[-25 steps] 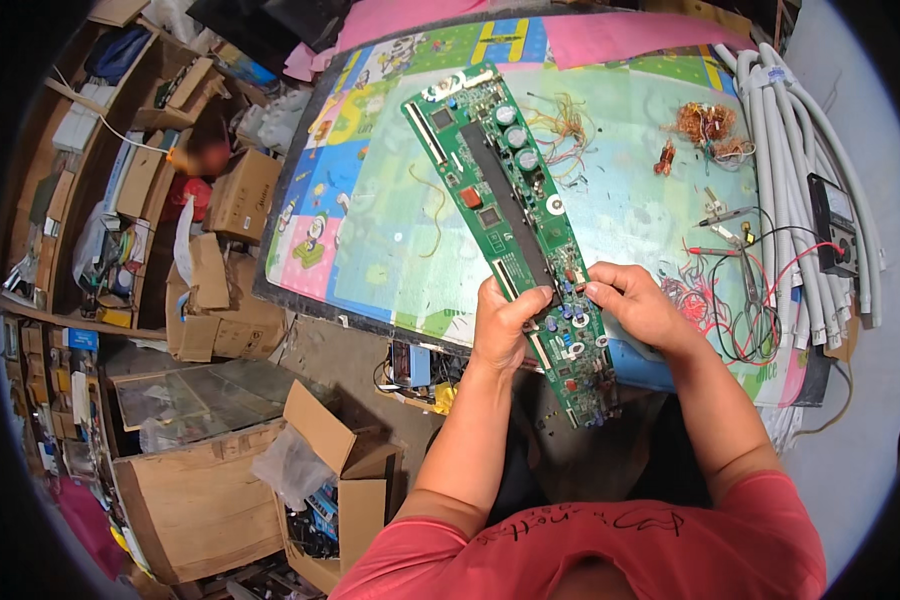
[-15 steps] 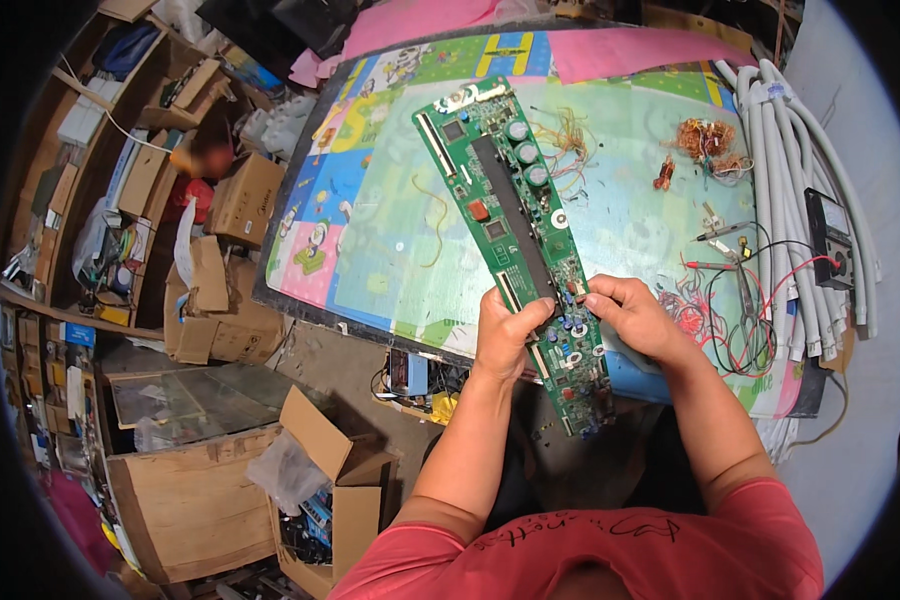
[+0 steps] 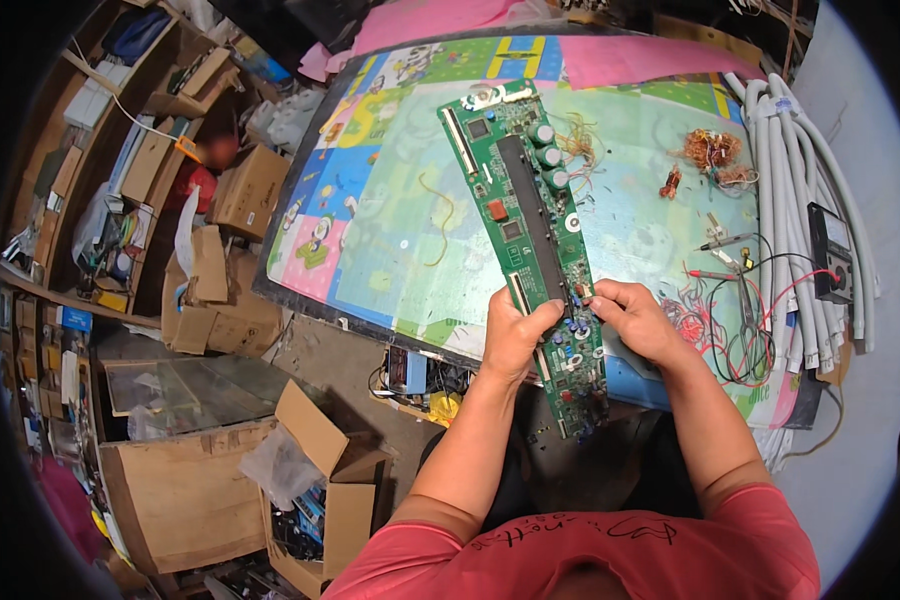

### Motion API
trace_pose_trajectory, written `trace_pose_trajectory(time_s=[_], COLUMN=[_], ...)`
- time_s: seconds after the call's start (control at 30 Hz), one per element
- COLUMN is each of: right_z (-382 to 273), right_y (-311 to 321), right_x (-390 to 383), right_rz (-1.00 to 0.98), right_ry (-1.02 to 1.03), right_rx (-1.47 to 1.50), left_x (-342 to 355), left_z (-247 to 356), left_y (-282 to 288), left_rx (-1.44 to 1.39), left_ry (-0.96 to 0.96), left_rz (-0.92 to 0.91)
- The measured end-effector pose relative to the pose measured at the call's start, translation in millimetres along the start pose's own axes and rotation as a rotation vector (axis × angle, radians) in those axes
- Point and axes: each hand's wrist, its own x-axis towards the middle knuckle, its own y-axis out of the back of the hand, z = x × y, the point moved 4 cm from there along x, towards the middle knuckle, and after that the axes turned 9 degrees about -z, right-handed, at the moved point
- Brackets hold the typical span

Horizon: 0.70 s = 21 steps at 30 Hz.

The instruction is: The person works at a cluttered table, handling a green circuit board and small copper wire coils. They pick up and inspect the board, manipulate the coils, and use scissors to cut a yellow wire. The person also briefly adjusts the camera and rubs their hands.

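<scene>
A long green circuit board (image 3: 522, 250) is held up over the near edge of the table, tilted with its far end leaning left. A dark heat-sink strip (image 3: 532, 200) runs along its middle, and several round capacitors (image 3: 548, 158) stand near its far right edge. My left hand (image 3: 513, 335) is closed around the board's left edge, thumb lying over the top face. On the opposite edge, my right hand (image 3: 638, 318) pinches the board beside small components. The undersides of the fingers are hidden.
A patterned mat (image 3: 370, 250) covers the table. On its right lie copper wire coils (image 3: 710, 150), tangled red wires (image 3: 695, 320), test leads and a black meter (image 3: 830, 250) by grey tubes (image 3: 785, 220). Open cardboard boxes (image 3: 350, 520) and shelves (image 3: 90, 170) stand to the left.
The board's far end has swung slightly to the right in the picture, and its near end has stayed almost in place. Both hands keep their hold.
</scene>
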Motion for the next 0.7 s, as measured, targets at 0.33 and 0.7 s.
trace_pose_trajectory(time_s=[0.33,0.7], right_z=[0.8,-1.7], right_y=[-1.4,-1.6], right_x=[-0.3,-1.2], right_rz=[0.009,0.021], right_ry=[-0.007,0.009], right_rx=[0.045,0.006], left_x=[0.0,-0.2], left_z=[-1.5,3.5], left_y=[1.4,1.3], left_rx=[-0.013,-0.038], left_ry=[0.004,0.015], left_rz=[-0.005,-0.004])
